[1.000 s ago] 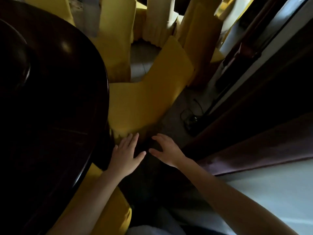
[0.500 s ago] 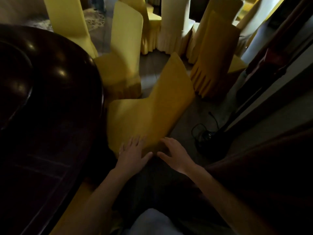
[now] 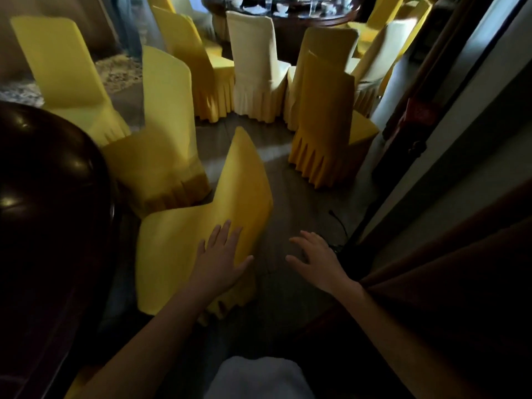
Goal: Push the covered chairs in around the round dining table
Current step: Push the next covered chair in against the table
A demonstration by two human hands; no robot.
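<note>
Your left hand is spread flat, fingers apart, palm down over the nearest yellow covered chair, around where the seat meets the backrest. It looks like it's touching the cover, but the light's dim enough that you can't be totally sure. It isn't gripping anything. Your right hand is open too, fingers loosely curled, hovering over the dark floor just to the right of that chair and not touching it.

That nearest chair sits right beside the edge of the dark round worktop, which fills the left side of your view. Its seat faces the worktop and its backrest leans away toward the upper right. Behind it, a second yellow chair also stands close to the worktop's rim, and a third chair is further back along the same curve.

A darker yellow chair with a pleated skirt stands well apart from the worktop, over by the wall on the right. Past it there's a cluster of cream and yellow chairs gathered near another table at the far end, set with dishes. A black cable lies on the floor near your right hand.
</note>
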